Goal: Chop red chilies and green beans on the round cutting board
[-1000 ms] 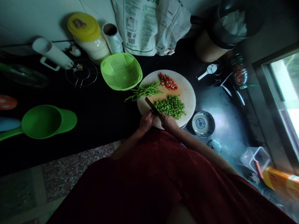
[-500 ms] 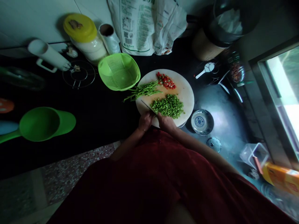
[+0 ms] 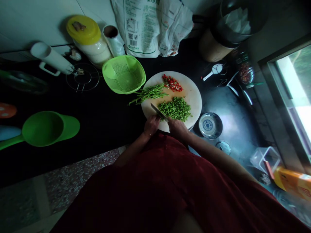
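A round pale cutting board [image 3: 192, 94] lies on the dark counter. On it are a heap of chopped green beans [image 3: 176, 109], a small pile of chopped red chilli [image 3: 173, 83] and a bundle of whole green beans [image 3: 150, 93] hanging over its left rim. My right hand [image 3: 178, 127] grips the handle of a knife [image 3: 157, 111], whose blade slants up-left beside the green heap. My left hand [image 3: 151, 124] sits curled at the board's near edge, just left of the blade. I cannot make out what its fingers hold, if anything.
A green colander [image 3: 123, 74] touches the board's left side. A blue-and-white bowl [image 3: 209, 124] stands to its right. A green scoop [image 3: 43, 127], wire trivet [image 3: 82, 77], yellow-lidded jar [image 3: 85, 30] and white bag [image 3: 153, 26] lie around. The counter edge runs just below my hands.
The knife blade dipped lower and flatter half a second ago, then came back up to its slant. Both hands stayed at the board's near edge.
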A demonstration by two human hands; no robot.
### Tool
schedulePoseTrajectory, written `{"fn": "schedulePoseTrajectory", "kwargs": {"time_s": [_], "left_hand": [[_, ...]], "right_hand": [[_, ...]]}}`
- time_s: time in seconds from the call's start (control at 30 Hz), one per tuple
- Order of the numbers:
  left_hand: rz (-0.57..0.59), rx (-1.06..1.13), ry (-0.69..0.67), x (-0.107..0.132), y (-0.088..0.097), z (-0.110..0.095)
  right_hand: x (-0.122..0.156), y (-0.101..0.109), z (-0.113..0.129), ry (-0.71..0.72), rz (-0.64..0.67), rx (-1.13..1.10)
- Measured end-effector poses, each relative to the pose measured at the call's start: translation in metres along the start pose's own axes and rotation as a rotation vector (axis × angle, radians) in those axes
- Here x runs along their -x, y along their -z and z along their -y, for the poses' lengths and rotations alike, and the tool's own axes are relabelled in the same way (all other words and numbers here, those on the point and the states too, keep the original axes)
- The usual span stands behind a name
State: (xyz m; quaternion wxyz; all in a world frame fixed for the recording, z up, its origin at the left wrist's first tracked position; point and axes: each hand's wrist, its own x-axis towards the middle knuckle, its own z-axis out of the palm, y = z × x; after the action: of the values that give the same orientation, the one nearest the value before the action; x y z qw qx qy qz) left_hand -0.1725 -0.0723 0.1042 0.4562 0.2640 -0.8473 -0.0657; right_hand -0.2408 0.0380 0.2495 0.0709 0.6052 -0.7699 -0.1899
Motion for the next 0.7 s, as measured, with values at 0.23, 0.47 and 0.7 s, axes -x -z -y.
{"fn": "schedulePoseTrajectory", "kwargs": {"time_s": [0.23,0.47,0.7], "left_hand": [[0.025,-0.016,-0.005,-0.002,-0.004,0.002],[-0.004,-0.053,0.021,-0.003,0.005,-0.003],[-0.003,-0.008,0.012,0.000,-0.008,0.004]], "right_hand": [[-0.022,-0.017,0.004,-0.022,-0.077,-0.019],[0.001,0.002,0.003,0.021,-0.050,-0.021],[-0.014,-0.016,0.013,0.005,-0.033,-0.010]]}}
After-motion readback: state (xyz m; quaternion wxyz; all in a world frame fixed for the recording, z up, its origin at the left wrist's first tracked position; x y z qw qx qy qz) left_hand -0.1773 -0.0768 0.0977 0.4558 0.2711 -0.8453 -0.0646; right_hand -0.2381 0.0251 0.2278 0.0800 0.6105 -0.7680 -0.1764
